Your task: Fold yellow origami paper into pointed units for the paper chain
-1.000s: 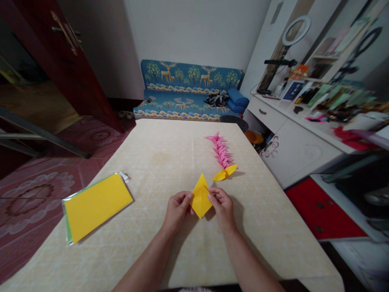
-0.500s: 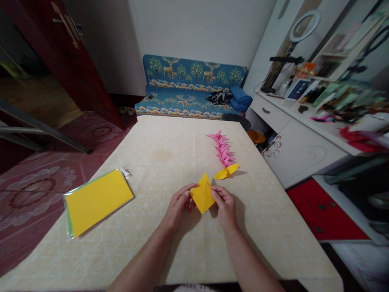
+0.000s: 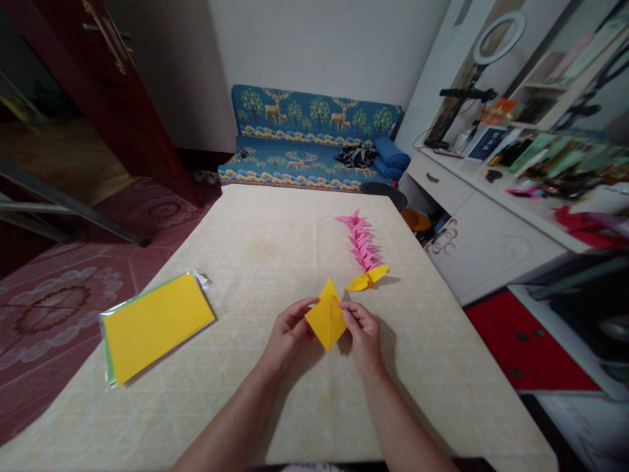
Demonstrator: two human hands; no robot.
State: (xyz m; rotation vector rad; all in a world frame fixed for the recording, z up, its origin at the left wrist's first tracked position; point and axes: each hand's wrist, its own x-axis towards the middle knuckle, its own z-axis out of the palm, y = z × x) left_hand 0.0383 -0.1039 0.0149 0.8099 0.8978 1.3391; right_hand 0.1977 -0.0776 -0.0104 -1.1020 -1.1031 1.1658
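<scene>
Both my hands hold a folded yellow paper [image 3: 326, 317], a diamond shape, just above the cream table [image 3: 275, 249]. My left hand [image 3: 286, 336] pinches its left corner and my right hand [image 3: 362, 333] pinches its right edge, fingers closed on it. Just beyond the paper lies a chain of folded pink paper pieces [image 3: 361, 240] ending in a yellow folded piece [image 3: 366, 280].
A clear packet of yellow paper sheets [image 3: 153, 322] lies on the table's left side. A blue patterned sofa [image 3: 309, 141] stands against the far wall. A white cabinet [image 3: 472, 223] with cluttered shelves runs along the right, a dark red door [image 3: 108, 85] at left.
The yellow paper has been turned and shifted slightly between my fingers, and my left fingers have reached further along its left edge. The view has drifted a little.
</scene>
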